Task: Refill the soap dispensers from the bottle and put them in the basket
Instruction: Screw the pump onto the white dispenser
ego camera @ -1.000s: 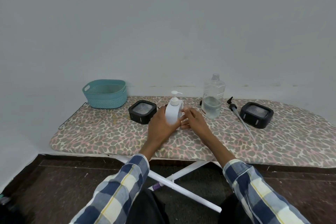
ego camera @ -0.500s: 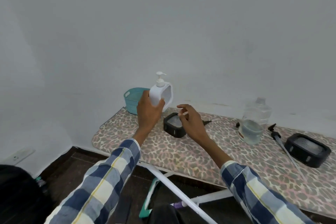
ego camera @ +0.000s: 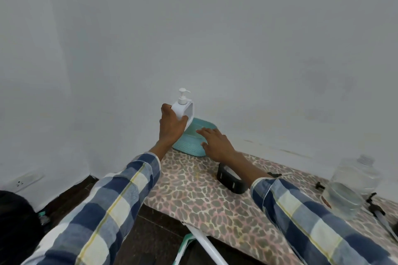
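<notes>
My left hand [ego camera: 171, 128] grips a white soap dispenser [ego camera: 185, 109] with a pump top, holding it upright just above the left rim of the teal basket [ego camera: 190, 146]. The basket stands at the far left end of the leopard-print board by the wall. My right hand [ego camera: 216, 143] rests with fingers spread on the basket's right front side, holding nothing. A clear bottle [ego camera: 350, 187] with a little liquid stands at the right. A black dispenser [ego camera: 231, 182] lies on the board, partly hidden under my right forearm.
The leopard-print ironing board [ego camera: 193, 196] runs from centre to right, with its white legs below. A black pump with a tube [ego camera: 379, 211] lies at the right edge. A wall socket [ego camera: 21, 182] and a dark bag [ego camera: 15, 221] are at lower left.
My left hand carried the white dispenser left from the middle of the board to above the basket. My right hand let go of it and moved to the basket. The view swung left.
</notes>
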`<state>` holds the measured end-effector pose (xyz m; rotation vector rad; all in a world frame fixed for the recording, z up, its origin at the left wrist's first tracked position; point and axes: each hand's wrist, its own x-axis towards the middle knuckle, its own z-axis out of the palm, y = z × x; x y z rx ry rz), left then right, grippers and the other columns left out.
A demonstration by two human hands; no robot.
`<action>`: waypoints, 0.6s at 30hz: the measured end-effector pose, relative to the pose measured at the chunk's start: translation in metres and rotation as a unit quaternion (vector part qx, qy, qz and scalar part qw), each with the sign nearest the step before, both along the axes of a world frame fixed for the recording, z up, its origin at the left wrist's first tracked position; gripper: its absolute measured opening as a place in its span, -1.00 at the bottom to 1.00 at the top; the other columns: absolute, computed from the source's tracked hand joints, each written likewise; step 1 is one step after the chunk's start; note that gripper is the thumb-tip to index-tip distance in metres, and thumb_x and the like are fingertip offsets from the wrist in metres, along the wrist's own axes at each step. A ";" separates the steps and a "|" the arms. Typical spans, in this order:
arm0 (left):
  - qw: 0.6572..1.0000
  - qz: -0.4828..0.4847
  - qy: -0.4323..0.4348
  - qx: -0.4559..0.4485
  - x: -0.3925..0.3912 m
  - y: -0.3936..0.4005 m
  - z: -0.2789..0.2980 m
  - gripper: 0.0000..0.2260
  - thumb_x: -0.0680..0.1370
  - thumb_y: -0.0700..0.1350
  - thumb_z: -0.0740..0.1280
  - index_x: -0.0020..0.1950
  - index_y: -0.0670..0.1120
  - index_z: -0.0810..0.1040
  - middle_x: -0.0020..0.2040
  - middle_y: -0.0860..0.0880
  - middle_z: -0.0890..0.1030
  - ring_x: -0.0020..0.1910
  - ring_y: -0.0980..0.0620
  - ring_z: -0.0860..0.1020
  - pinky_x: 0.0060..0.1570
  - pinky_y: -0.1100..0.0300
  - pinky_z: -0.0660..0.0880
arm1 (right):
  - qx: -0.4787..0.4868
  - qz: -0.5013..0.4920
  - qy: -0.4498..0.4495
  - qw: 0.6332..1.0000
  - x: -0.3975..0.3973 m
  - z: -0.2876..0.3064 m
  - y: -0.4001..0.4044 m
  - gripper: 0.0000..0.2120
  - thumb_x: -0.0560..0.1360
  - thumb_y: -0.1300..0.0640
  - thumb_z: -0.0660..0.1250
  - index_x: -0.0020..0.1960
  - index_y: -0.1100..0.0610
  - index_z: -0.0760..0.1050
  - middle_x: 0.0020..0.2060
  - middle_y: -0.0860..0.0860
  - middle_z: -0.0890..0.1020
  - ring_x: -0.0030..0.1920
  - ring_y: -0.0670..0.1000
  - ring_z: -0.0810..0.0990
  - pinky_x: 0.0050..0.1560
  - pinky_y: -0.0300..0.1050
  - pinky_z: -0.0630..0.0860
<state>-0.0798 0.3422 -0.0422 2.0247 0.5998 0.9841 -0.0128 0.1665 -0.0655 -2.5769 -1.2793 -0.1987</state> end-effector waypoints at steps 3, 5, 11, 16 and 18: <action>0.998 -0.004 0.058 -0.006 0.015 0.011 -0.015 -0.54 0.60 -0.08 0.42 0.34 -0.20 0.26 0.32 -0.21 0.47 0.27 -0.37 0.56 0.18 -0.18 0.55 | -0.014 0.003 0.013 1.000 0.002 -0.017 0.008 -0.48 0.73 0.11 0.18 0.67 -0.04 0.22 0.62 0.02 0.33 0.63 0.15 0.21 0.53 0.20 0.32; 0.996 -0.008 0.085 0.003 0.022 0.017 -0.026 -0.53 0.61 -0.07 0.43 0.35 -0.22 0.27 0.33 -0.24 0.46 0.29 -0.38 0.54 0.22 -0.22 0.54 | 0.011 0.011 0.016 1.000 0.003 -0.028 0.006 -0.46 0.72 0.15 0.19 0.68 -0.03 0.22 0.57 0.04 0.41 0.62 0.17 0.23 0.51 0.19 0.34; 0.987 0.002 0.121 0.105 0.040 0.031 -0.044 -0.55 0.53 -0.15 0.43 0.33 -0.29 0.38 0.27 -0.27 0.55 0.33 -0.34 0.51 0.51 -0.29 0.23 | 0.032 0.040 -0.018 0.999 0.007 -0.037 0.001 -0.32 0.59 0.37 0.22 0.67 0.02 0.24 0.41 0.11 0.49 0.48 0.15 0.35 0.37 0.13 0.47; 0.965 0.049 0.197 0.165 0.048 0.027 -0.036 -0.46 0.50 0.00 0.49 0.37 -0.17 0.39 0.27 -0.19 0.59 0.34 -0.26 0.48 0.27 -0.19 0.38 | 0.046 0.038 -0.005 0.998 0.009 -0.036 0.003 -0.33 0.59 0.35 0.22 0.67 0.03 0.26 0.35 0.13 0.51 0.41 0.16 0.39 0.33 0.10 0.47; 0.942 0.060 0.244 0.224 0.050 0.029 -0.032 -0.39 0.50 0.02 0.50 0.47 -0.08 0.36 0.32 -0.16 0.54 0.39 -0.23 0.42 0.30 -0.20 0.34 | 0.045 0.037 -0.001 0.998 0.010 -0.037 0.003 -0.33 0.60 0.33 0.21 0.67 0.02 0.24 0.33 0.13 0.51 0.41 0.16 0.38 0.35 0.11 0.46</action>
